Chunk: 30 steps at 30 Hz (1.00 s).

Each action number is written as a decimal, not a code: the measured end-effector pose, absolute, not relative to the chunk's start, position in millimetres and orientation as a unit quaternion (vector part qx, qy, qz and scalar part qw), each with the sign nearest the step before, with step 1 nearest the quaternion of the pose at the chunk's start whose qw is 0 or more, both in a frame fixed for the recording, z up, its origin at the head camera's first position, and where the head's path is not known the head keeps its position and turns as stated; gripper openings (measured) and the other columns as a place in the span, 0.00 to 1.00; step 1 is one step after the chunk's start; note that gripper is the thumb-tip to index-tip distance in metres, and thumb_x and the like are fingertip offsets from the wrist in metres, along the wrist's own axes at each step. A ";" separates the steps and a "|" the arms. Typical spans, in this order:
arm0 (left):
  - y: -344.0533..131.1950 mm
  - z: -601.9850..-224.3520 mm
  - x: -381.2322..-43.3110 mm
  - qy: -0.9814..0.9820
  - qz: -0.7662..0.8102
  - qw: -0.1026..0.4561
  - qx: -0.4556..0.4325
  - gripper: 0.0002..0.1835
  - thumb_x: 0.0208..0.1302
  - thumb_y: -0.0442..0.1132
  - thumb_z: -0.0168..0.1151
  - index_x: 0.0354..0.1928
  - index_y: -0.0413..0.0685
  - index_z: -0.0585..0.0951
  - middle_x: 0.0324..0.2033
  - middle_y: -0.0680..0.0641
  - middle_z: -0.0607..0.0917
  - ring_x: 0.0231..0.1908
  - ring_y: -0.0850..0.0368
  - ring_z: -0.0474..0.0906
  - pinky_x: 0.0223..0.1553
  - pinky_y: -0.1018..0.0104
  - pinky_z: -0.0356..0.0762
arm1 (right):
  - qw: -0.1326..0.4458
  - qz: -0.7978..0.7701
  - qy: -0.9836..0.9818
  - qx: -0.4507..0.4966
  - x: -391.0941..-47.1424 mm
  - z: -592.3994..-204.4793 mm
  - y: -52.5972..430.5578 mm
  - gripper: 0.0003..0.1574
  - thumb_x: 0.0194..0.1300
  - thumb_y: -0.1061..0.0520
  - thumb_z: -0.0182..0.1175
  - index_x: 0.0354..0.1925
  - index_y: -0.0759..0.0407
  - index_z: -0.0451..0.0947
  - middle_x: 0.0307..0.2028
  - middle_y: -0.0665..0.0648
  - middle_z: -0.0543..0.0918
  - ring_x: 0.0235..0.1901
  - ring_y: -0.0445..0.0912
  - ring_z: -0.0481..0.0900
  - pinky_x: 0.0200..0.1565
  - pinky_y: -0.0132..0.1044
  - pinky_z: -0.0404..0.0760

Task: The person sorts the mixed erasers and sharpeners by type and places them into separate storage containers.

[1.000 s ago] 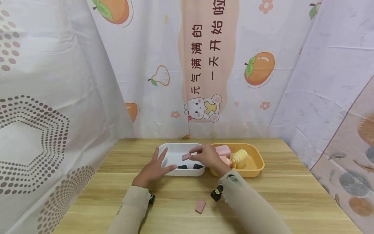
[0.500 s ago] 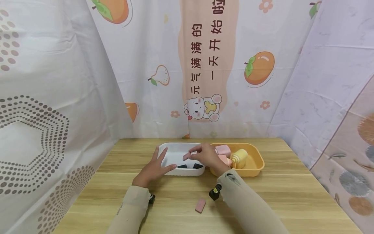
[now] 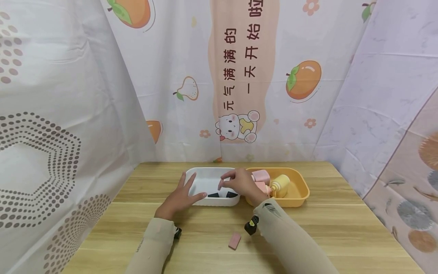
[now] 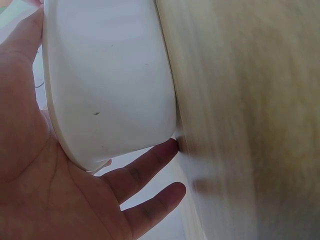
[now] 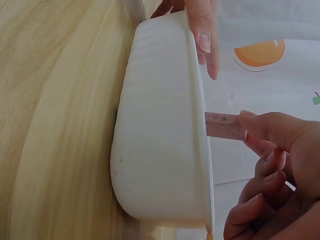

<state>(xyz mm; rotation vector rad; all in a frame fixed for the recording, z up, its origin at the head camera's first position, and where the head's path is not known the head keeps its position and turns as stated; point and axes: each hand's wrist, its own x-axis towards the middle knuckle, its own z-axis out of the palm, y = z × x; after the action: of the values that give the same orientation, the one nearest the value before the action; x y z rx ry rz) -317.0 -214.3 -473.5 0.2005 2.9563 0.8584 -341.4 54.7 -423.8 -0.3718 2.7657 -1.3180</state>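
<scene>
My right hand (image 3: 242,183) pinches a small pink eraser (image 5: 226,125) between thumb and fingertips at the open top of a white bin (image 3: 208,202). In the right wrist view the eraser's near end is hidden behind the bin's rim. Black-and-white pieces (image 3: 213,195) lie inside, along the front wall. Spread wide, my left hand (image 3: 179,198) rests against the bin's left end, its thumb over the front rim. In the left wrist view its palm (image 4: 55,195) lies along the white wall. A second pink eraser (image 3: 235,241) lies on the table in front.
A yellow bin (image 3: 297,203) stands just right of the white one. It holds a yellow squeeze bottle (image 3: 281,185) and pink containers (image 3: 261,176). A printed curtain (image 3: 191,125) hangs behind the wooden table (image 3: 198,243).
The eraser in my right hand has turned from slanted to more upright and shifted slightly right over the white bin. My left hand stays in place.
</scene>
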 end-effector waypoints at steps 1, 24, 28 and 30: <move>-214.2 -473.3 -317.0 0.958 0.277 0.029 0.065 0.57 0.58 0.82 0.56 0.84 0.72 0.46 0.83 0.45 0.32 0.73 0.26 0.63 0.61 0.25 0.71 | 0.028 -0.427 0.896 -0.121 -341.3 -423.9 54.5 0.15 0.59 0.47 0.77 0.46 0.46 0.92 0.31 0.53 0.81 0.34 0.50 0.75 0.30 0.37 0.73; -214.0 -473.2 -316.4 0.957 0.282 0.029 0.065 0.56 0.59 0.80 0.57 0.84 0.71 0.46 0.83 0.45 0.31 0.73 0.26 0.63 0.62 0.24 0.69 | 0.040 -0.449 0.888 -0.097 -338.9 -423.4 51.4 0.12 0.58 0.47 0.78 0.41 0.43 0.91 0.32 0.55 0.79 0.31 0.50 0.74 0.29 0.37 0.73; -213.8 -472.5 -316.3 0.957 0.282 0.031 0.064 0.56 0.59 0.80 0.57 0.84 0.71 0.46 0.83 0.46 0.31 0.73 0.26 0.63 0.62 0.24 0.68 | 0.042 -0.456 0.885 -0.090 -338.4 -423.6 52.3 0.12 0.57 0.48 0.79 0.40 0.42 0.91 0.31 0.56 0.78 0.31 0.50 0.74 0.29 0.36 0.73; -213.7 -471.9 -316.1 0.957 0.281 0.030 0.063 0.56 0.59 0.80 0.57 0.84 0.71 0.46 0.83 0.46 0.31 0.73 0.26 0.63 0.62 0.24 0.68 | 0.043 -0.460 0.883 -0.088 -338.2 -424.0 53.1 0.12 0.57 0.48 0.79 0.40 0.43 0.91 0.32 0.56 0.78 0.32 0.50 0.74 0.29 0.36 0.73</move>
<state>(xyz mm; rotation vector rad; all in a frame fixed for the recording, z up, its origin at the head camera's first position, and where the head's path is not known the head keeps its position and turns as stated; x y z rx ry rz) -316.1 -213.7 -471.9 0.1937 2.9502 0.8660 -338.2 53.1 -424.0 -0.2682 2.6991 -1.4067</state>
